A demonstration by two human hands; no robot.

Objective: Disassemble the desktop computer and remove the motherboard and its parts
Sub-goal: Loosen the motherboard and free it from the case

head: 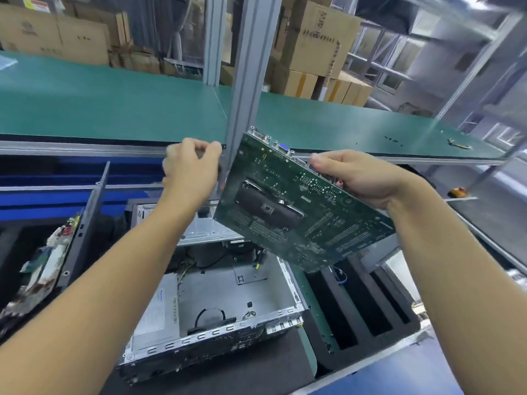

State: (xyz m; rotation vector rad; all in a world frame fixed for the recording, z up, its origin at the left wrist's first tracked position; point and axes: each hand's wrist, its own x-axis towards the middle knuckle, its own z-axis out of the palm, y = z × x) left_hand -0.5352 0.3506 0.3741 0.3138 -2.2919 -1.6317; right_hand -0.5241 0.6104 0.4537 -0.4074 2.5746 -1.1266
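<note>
Now the motherboard [299,206] is out of the computer case [216,292], held in the air.
The right hand [353,178] holds the board tilted by its port edge, fingers clamped on it and solder side facing the camera, above the far right corner of the open case. The left hand [191,163] hovers just left of the board, at the front edge of the green shelf [114,104]. Its fingers are curled, but I cannot tell whether they hold anything.
</note>
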